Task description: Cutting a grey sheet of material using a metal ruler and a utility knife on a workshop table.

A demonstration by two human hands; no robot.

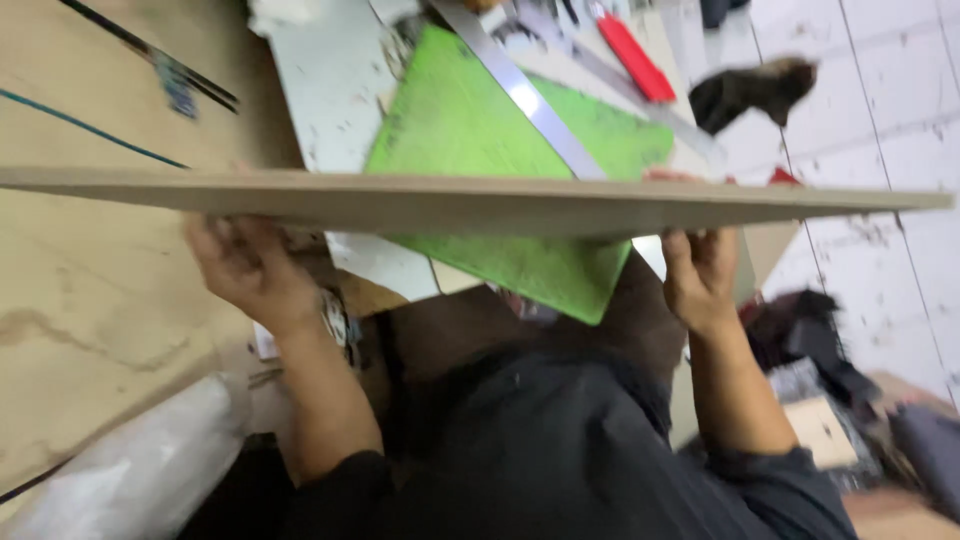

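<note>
A long flat wooden board (470, 203) spans the view almost edge-on, held level in front of me. My left hand (245, 268) grips its underside near the left, fingers curled up against it. My right hand (700, 275) holds it from below on the right, with fingertips showing over the far edge. Beneath the board lies a green cutting mat (470, 130) with a long metal ruler (525, 95) resting diagonally across it.
A red-handled tool (635, 55) lies beyond the mat. A large plywood sheet (90, 300) with dark lines covers the left. A white plastic-wrapped bundle (150, 460) sits lower left. Tiled floor (890, 110) and dark clutter (820, 340) are at right.
</note>
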